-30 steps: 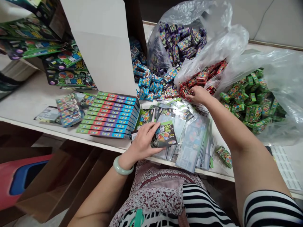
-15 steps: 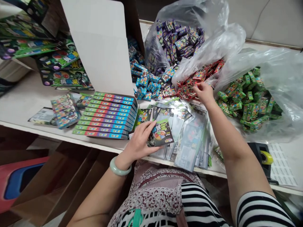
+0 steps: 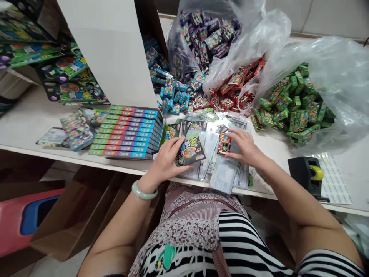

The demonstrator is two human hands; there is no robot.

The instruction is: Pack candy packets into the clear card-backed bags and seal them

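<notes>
A person in a striped top (image 3: 242, 234) pinches a small red box (image 3: 224, 144) between thumb and fingers of the right hand (image 3: 244, 146), over clear sleeves (image 3: 221, 179); from where I stand, I cannot tell whether box and sleeves touch. Just beside it, the left hand (image 3: 166, 159) grips the edge of a black printed packet (image 3: 190, 151). Beyond the right hand lie loose red boxes (image 3: 238, 79); to its right, green boxes (image 3: 300, 104) and a tape dispenser (image 3: 301, 173). Left of the left hand stands a row of multicolored boxes (image 3: 127, 132).
</notes>
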